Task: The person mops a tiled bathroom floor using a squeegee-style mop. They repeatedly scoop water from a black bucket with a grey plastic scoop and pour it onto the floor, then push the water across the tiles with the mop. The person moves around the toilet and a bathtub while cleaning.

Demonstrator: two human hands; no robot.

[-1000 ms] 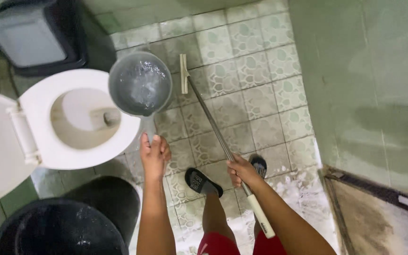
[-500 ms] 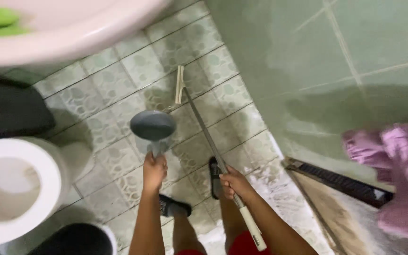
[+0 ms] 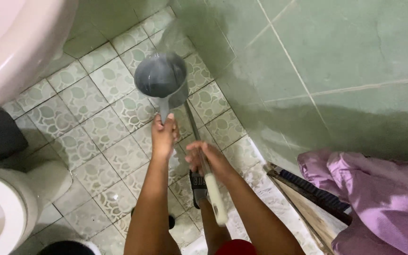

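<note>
From the head view, a grey water dipper (image 3: 161, 78) is held out over the tiled floor (image 3: 95, 127) by the left hand (image 3: 164, 134), whose fingers are wrapped tight round its short handle; the bowl lies straight ahead of the knuckles, mouth up (its contents cannot be told). Just beside it, the right hand (image 3: 211, 160) is closed round a long-handled brush (image 3: 213, 193), whose long axis runs from the pale grip near the body forward past the dipper toward the green wall (image 3: 336, 56). A pink cloth (image 3: 374, 193) hangs at the right, a toilet (image 3: 5, 212) sits lower left.
</note>
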